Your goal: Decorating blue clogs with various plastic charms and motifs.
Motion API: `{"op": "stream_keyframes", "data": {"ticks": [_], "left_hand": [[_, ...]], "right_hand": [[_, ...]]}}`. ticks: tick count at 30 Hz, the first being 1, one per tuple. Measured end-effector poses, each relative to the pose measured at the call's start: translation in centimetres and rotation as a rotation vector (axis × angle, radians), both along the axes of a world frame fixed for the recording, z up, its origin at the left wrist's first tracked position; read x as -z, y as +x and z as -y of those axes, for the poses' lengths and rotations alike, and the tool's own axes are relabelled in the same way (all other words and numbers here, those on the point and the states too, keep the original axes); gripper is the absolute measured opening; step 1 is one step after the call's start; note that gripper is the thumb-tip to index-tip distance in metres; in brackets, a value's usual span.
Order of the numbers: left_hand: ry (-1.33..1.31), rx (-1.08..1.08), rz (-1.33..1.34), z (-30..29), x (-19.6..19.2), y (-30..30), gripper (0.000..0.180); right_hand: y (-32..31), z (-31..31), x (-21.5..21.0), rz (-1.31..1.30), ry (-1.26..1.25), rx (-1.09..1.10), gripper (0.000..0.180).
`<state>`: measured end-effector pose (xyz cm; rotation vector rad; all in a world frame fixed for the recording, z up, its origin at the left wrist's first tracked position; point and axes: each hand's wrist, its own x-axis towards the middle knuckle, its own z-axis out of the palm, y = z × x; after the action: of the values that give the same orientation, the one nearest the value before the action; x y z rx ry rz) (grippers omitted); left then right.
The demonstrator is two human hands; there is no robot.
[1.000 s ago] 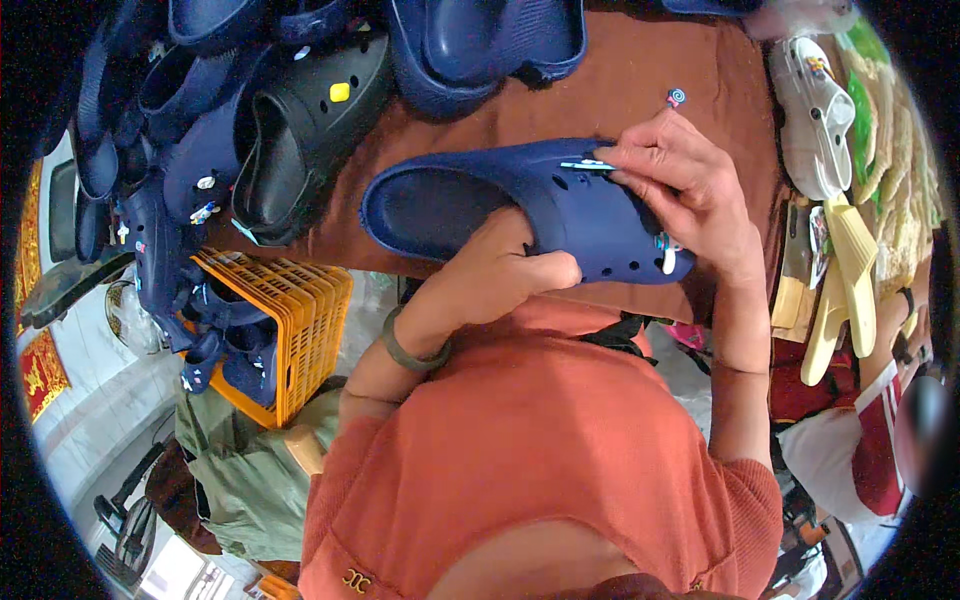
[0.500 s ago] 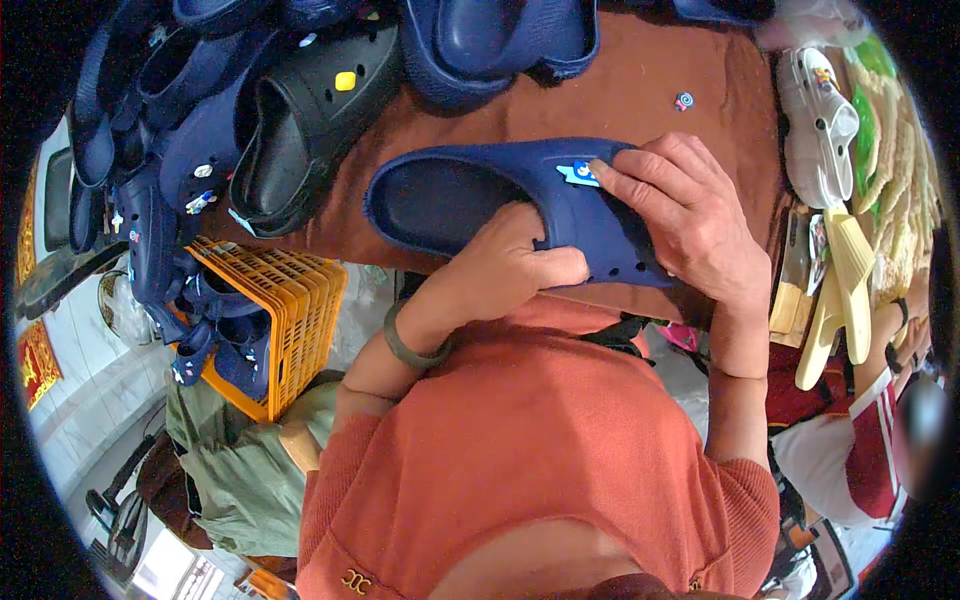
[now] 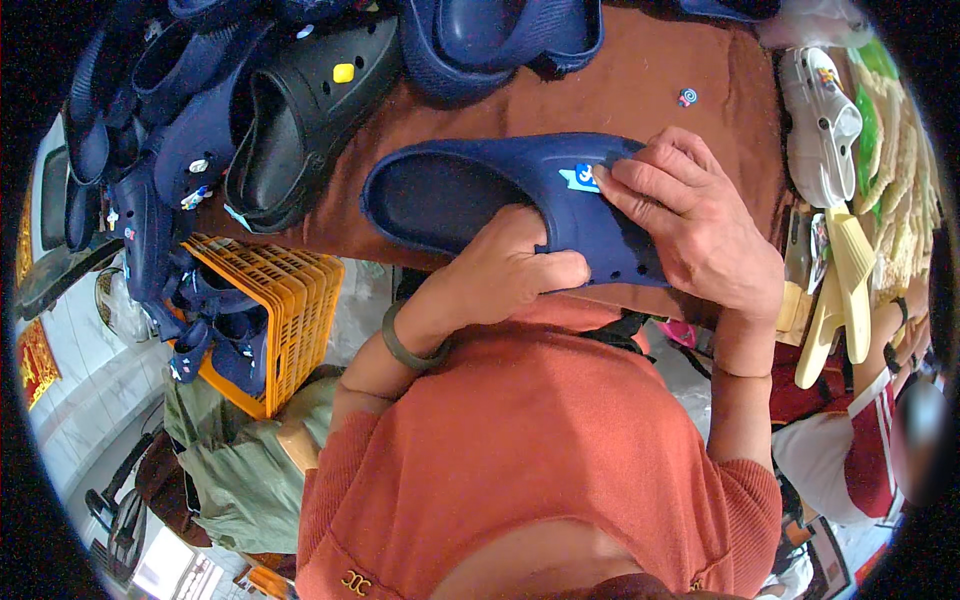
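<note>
I hold a navy blue foam clog (image 3: pixel 470 190) over the brown table (image 3: pixel 640 95). My left hand (image 3: pixel 510 270) grips its near edge from below, thumb over the rim. My right hand (image 3: pixel 690 225) lies across the toe part, fingertips pressing beside a small blue and white charm (image 3: pixel 582 177) stuck in the upper. A loose small round charm (image 3: pixel 686 97) lies on the table beyond the clog.
A black clog (image 3: pixel 310 110) with a yellow charm and several navy clogs (image 3: pixel 500 35) fill the table's far left. An orange crate (image 3: pixel 265 310) with more clogs stands below left. A white clog (image 3: pixel 820 125) and yellow sandals (image 3: pixel 845 290) are at right, near another person (image 3: pixel 860 450).
The clog has shifted a little toward me and to the left. My right fingers have slid down off the charm, which now shows seated on the upper.
</note>
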<state>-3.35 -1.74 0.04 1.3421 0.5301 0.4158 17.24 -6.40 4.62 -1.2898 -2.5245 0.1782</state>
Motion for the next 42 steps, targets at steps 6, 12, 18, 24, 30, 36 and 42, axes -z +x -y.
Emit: {"op": "stream_keyframes", "data": {"ticks": [6, 12, 18, 24, 30, 36, 42], "left_hand": [[-0.028, 0.057, -0.102, -0.3, 0.0, -0.2, 0.026], [-0.117, 0.004, -0.183, -0.3, -0.9, 0.0, 0.024], [-0.145, -0.007, -0.289, -1.3, -1.4, 0.3, 0.021], [-0.298, -0.113, -0.295, -1.4, -2.7, 1.3, 0.021], [-0.077, -0.067, -0.131, -2.7, 0.2, 0.9, 0.021], [-0.036, -0.25, -0.131, -4.5, 1.6, 2.2, 0.017], [0.084, -0.187, -0.122, -4.4, 2.1, 2.0, 0.019]], "right_hand": [[0.0, 0.1, -0.4, 0.014, -0.02, -0.014, 0.048], [-0.7, -0.1, -0.3, 0.118, -0.032, -0.038, 0.039], [0.0, -0.6, 0.9, 0.044, 0.051, 0.035, 0.025], [7.3, -0.6, 2.6, -0.193, -0.011, 0.356, 0.027], [11.3, 2.8, 4.8, -0.434, -0.428, 0.509, 0.027], [9.6, 2.4, 5.2, -0.173, -0.498, 0.489, 0.022], [9.4, 3.4, 5.0, -0.188, -0.435, 0.636, 0.027]]}}
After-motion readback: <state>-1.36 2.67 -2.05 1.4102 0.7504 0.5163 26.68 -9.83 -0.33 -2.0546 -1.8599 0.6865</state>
